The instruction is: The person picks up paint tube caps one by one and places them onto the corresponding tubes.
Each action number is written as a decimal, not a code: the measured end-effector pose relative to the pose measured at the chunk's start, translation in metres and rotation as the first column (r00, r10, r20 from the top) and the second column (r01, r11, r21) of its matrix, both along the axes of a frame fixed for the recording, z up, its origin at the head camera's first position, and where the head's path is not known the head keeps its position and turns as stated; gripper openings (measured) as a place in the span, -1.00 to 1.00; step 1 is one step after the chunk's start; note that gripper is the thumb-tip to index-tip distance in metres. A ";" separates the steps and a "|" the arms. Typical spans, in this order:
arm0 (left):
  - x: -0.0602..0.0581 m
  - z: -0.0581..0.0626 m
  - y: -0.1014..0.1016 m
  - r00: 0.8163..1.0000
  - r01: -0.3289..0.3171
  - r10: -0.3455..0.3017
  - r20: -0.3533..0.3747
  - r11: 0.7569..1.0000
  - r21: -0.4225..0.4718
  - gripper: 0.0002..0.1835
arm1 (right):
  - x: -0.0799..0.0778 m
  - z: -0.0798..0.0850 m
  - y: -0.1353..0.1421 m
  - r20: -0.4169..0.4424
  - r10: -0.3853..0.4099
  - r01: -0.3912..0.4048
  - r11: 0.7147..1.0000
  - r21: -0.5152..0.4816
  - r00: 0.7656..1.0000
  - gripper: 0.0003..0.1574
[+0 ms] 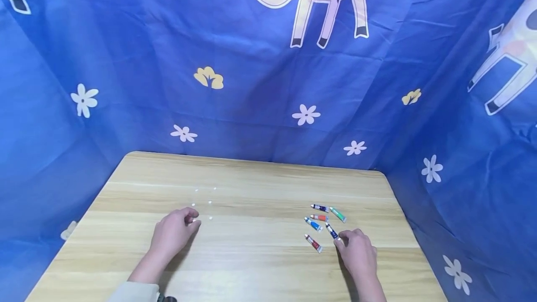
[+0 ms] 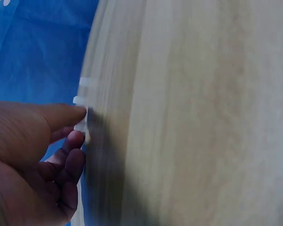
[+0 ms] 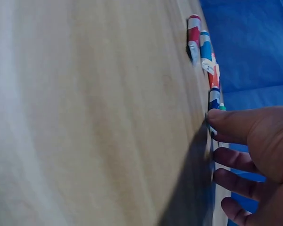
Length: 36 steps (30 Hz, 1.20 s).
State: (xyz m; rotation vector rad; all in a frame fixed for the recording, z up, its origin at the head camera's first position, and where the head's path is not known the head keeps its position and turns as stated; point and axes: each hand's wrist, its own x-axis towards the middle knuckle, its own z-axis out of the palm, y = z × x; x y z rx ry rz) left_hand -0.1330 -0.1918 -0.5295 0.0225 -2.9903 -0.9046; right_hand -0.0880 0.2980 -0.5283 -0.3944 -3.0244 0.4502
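pinching white piece (image 1: 195, 220) in left hand (image 1: 174, 231) | pinching navy tube (image 1: 332, 231) by near end in right hand (image 1: 359, 251) | grip lightly — avoid nudging orange tube (image 1: 320, 217)

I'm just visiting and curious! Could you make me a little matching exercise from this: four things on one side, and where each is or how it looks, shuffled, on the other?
Things:
1. Right hand
2. Left hand
3. Red tube
4. Cloth backdrop

Places and looks:
A. Blue, printed with flowers and animals
B. Fingers at a small white piece
C. Lying nearest the person's side of the table, compared with the other tubes
D. Fingers at one end of the dark blue tube

Pairs: 1-D, 2-B, 3-C, 4-A
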 end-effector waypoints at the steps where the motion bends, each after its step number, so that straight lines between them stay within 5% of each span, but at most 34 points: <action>1: 0.000 -0.001 0.000 1.000 -0.005 0.005 -0.002 1.000 -0.007 -0.79 | 0.000 -0.001 -0.001 -0.009 0.000 0.000 1.000 0.001 1.000 -0.67; 12: 0.006 0.000 -0.007 1.000 -0.018 0.017 0.019 1.000 0.011 -0.85 | -0.002 0.001 -0.005 -0.036 -0.026 0.024 0.997 -0.068 0.999 -0.87; 15: 0.009 0.000 -0.012 0.999 -0.026 0.024 0.026 0.998 0.050 -0.81 | -0.003 0.004 -0.004 -0.020 -0.044 0.040 0.985 -0.171 0.999 -0.92; 18: 0.013 0.001 -0.015 0.999 -0.033 0.028 0.043 0.994 0.100 -0.79 | -0.004 0.007 -0.003 0.005 -0.080 0.078 0.943 -0.324 0.997 -0.96; 22: 0.018 0.010 -0.013 0.995 -0.050 0.033 0.091 0.979 0.200 -0.75 | -0.006 0.015 -0.004 0.040 -0.131 0.130 0.802 -0.583 0.991 -0.89; 27: 0.025 0.029 0.012 0.988 -0.080 0.023 0.154 0.924 0.374 -0.73 | -0.009 0.029 -0.020 0.035 -0.162 0.109 0.476 -0.872 0.986 -0.81; 29: 0.028 0.034 0.030 0.985 -0.089 0.012 0.172 0.887 0.453 -0.74 | -0.008 0.035 -0.034 0.012 -0.131 0.061 0.378 -0.924 0.991 -0.74; 31: 0.029 0.038 0.051 0.984 -0.081 -0.015 0.177 0.847 0.525 -0.75 | -0.007 0.041 -0.052 0.001 -0.085 0.028 0.319 -0.947 0.996 -0.66; 36: 0.034 0.048 0.096 0.980 -0.027 -0.111 0.164 0.747 0.665 -0.78 | -0.002 0.055 -0.100 -0.041 0.076 -0.061 0.288 -0.956 0.996 -0.62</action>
